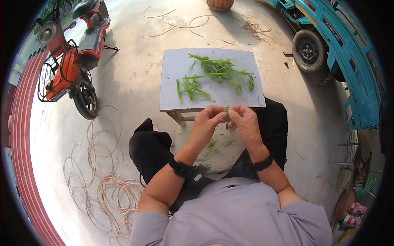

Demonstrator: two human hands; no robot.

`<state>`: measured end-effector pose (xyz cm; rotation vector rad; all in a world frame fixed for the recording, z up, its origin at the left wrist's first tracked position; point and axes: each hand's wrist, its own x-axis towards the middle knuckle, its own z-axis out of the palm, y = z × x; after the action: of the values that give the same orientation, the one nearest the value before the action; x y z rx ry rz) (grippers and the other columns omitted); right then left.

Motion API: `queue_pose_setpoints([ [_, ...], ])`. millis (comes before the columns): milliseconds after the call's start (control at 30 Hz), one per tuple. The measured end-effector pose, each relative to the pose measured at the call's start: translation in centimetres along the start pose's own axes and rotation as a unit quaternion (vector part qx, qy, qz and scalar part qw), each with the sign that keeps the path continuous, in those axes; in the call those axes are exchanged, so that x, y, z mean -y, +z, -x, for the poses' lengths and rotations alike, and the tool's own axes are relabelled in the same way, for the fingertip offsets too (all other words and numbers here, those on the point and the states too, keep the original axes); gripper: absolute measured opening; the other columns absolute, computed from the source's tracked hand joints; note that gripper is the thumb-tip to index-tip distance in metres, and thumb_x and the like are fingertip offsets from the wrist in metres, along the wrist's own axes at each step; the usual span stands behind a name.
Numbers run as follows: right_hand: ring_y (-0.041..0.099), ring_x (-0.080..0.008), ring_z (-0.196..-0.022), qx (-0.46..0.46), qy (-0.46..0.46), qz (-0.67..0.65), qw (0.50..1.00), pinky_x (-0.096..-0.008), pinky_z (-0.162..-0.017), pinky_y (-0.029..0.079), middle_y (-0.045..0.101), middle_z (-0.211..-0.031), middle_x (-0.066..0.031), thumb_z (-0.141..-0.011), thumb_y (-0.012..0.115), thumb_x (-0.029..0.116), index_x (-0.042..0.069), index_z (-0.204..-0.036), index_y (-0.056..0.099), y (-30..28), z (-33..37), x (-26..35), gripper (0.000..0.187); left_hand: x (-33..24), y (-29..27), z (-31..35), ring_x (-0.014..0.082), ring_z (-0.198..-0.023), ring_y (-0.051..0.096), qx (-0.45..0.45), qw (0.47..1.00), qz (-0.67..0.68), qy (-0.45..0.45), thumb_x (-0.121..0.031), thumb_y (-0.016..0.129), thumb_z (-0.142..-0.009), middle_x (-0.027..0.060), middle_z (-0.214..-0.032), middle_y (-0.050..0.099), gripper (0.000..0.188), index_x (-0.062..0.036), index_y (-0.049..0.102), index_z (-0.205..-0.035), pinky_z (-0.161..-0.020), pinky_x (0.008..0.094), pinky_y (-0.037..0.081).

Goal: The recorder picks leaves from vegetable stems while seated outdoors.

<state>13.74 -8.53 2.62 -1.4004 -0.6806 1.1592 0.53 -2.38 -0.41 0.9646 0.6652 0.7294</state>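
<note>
In the head view, the left hand (210, 117) and right hand (245, 118) pinched a slim green stem (226, 110) near a grey rectangular table (174, 65) bearing leafy green stalks (220, 76), while a brown woven basket (220, 4) stood far beyond, contents hidden.

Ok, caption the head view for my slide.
Left hand and right hand pinch a green piece beside a table bearing leafy greens.

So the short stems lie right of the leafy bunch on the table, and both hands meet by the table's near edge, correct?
Not quite: the head view shows the short stems left of the leafy bunch; the rest is correct.
</note>
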Motion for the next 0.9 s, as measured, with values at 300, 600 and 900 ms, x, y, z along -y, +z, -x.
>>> queue_pose_setpoints([
  [300, 0.056, -0.0056, -0.056, 0.05, 0.019, -0.067, 0.996, -0.0188, -0.049, 0.045, 0.06, -0.075, -0.001, -0.089, 0.059, 0.013, 0.002, -0.092, 0.059, -0.7, 0.5, 0.9, 0.012, -0.1, -0.8, -0.5, 0.0132, -0.084, 0.061, 0.022, 0.993, 0.112, -0.035, -0.014, 0.059, -0.09, 0.0062, -0.092, 0.065, 0.016, -0.001, 0.059, -0.1, -0.081, 0.0285, 0.05],
  [600, 0.053, -0.0073, -0.053, 0.169, -0.008, -0.13, 0.977, -0.0195, -0.047, 0.043, 0.061, -0.078, -0.0029, -0.088, 0.06, 0.016, 0.003, -0.09, 0.059, -2.3, 1.8, 3.8, 0.014, -0.4, -2.0, -0.8, 0.0112, -0.079, 0.059, 0.023, 0.978, 0.193, -0.068, -0.015, 0.06, -0.09, 0.0035, -0.09, 0.063, 0.017, -0.0028, 0.059, -0.102, -0.074, 0.026, 0.05],
  [900, 0.052, -0.0103, -0.059, 0.338, -0.115, -0.106, 0.928, -0.0215, -0.052, 0.045, 0.055, -0.082, -0.0097, -0.084, 0.058, 0.008, 0.001, -0.087, 0.057, -3.5, 2.7, 5.9, 0.008, -1.4, -2.2, -0.6, 0.0099, -0.079, 0.058, 0.012, 0.974, 0.216, -0.064, -0.014, 0.06, -0.09, 0.0023, -0.089, 0.063, 0.014, -0.0044, 0.059, -0.101, -0.072, 0.0253, 0.051],
])
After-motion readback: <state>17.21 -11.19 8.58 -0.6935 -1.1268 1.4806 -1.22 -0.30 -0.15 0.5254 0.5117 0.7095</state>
